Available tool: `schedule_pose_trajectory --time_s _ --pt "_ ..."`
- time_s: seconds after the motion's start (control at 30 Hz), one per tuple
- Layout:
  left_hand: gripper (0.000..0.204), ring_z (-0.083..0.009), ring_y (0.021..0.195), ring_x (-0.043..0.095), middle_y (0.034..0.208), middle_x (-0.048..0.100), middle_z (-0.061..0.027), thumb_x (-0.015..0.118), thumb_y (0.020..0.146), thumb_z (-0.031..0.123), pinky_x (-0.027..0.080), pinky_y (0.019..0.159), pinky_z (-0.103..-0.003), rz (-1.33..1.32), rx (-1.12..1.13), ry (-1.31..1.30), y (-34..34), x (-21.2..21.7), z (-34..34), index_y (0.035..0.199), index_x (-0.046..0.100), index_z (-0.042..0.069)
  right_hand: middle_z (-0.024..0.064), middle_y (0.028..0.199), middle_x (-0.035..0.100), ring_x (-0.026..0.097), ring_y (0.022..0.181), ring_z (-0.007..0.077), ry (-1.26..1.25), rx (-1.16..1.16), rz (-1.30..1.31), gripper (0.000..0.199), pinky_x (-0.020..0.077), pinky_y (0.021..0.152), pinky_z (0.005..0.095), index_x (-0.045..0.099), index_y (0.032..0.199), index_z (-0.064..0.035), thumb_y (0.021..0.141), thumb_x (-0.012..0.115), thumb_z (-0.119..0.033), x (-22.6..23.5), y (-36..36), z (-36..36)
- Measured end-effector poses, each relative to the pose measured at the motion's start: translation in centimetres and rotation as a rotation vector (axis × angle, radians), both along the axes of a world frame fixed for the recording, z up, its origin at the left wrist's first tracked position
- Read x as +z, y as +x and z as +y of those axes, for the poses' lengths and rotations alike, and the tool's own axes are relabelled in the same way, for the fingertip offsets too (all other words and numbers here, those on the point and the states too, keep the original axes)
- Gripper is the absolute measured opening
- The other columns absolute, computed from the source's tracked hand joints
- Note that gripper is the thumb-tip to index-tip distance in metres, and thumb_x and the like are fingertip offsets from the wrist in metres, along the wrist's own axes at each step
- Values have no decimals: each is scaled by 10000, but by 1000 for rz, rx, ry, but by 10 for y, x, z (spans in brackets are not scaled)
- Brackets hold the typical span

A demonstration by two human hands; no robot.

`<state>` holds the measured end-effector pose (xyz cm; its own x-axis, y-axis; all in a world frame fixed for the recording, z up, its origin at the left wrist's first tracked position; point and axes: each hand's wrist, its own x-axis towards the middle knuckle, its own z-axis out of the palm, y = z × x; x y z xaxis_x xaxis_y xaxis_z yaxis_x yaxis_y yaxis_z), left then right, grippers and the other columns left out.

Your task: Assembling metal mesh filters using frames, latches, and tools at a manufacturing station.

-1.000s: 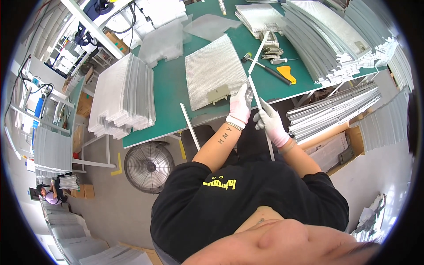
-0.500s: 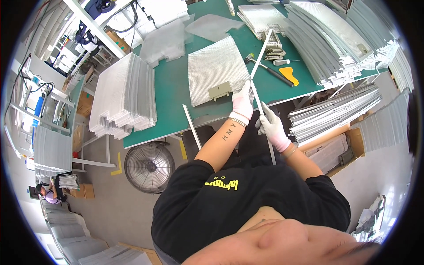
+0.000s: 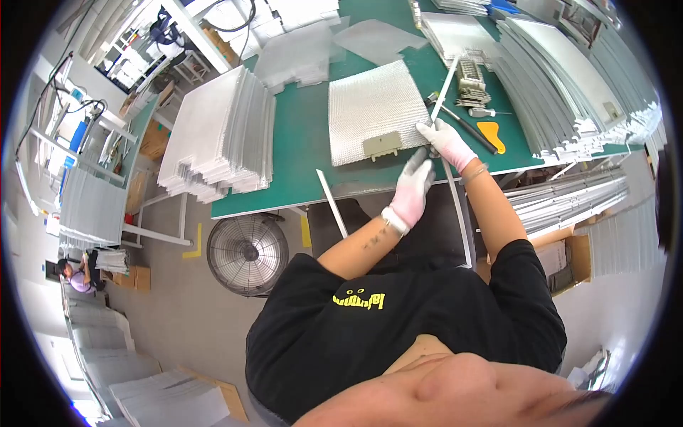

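My right hand (image 3: 449, 146), in a white glove, grips a long thin white metal strip (image 3: 445, 92) by its middle. The strip runs from the green table down past the table's near edge toward my body. Beside it, my left hand (image 3: 413, 188), also gloved, has its fingers stretched out, with nothing seen in them. Just beyond both hands lies a silvery mesh panel (image 3: 373, 103) with a small grey-beige plate (image 3: 383, 145) at its near edge. A second white strip (image 3: 331, 203) leans at the table's edge, left of my left hand.
Right of the panel lie a black-handled hammer (image 3: 469, 129), a yellow scraper (image 3: 491, 138), a screwdriver (image 3: 484, 112) and small metal parts (image 3: 471, 89). Tall stacks of mesh sheets stand left (image 3: 213, 135) and right (image 3: 555, 85). A floor fan (image 3: 249, 254) stands below the table.
My left hand has left the strip's upper part and drawn back toward me. My right hand has moved up the strip to the panel's corner. The view has shifted slightly.
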<state>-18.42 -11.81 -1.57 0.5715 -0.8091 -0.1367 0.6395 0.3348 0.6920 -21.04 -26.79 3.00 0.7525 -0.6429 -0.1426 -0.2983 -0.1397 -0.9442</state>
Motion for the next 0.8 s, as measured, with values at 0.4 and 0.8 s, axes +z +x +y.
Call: schedule_pose_trajectory --time_s 0.4,0.8 --pt "602 -260 1317 473 1467 443 -169 486 1025 308 348 1130 -364 -561 45 63 169 23 105 1461 329 -77 -50 798 456 433 602 47 605 46 -389 262 489 648 265 519 1209 -71 976 591 -164 -11 -36 13" --pt "713 -141 1123 559 1329 542 -126 637 901 4 450 972 -267 -560 116 38 120 76 110 1498 253 -70 -24 887 507 435 682 60 245 -34 -524 386 476 708 268 452 1330 -13 1002 553 -191 49 -91 45"
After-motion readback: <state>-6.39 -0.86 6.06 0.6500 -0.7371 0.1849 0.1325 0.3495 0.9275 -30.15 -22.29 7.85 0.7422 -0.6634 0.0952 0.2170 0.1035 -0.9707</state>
